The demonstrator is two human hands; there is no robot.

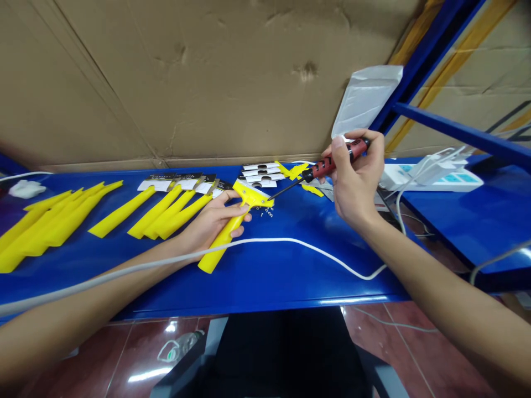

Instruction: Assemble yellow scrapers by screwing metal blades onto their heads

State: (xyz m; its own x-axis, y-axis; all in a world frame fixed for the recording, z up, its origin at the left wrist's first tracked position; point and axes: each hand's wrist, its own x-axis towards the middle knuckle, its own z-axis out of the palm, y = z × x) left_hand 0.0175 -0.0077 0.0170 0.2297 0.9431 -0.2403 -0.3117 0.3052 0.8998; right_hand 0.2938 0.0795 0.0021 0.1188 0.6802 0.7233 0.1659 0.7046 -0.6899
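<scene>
My left hand is closed around a yellow scraper, holding it tilted above the blue table, head up and handle toward me. Two screws show on the scraper's head. In my right hand is a red and black screwdriver. Its thin shaft points left and down, and the tip meets the right end of the scraper's head. Small loose screws lie on the table just below that end. Behind it are a stack of white cards and several small yellow pieces.
Several yellow scrapers with cards lie left of my hand, and yellow handles farther left. A white cable crosses the table's front. At right sit a power strip and blue shelf frame. Cardboard stands behind.
</scene>
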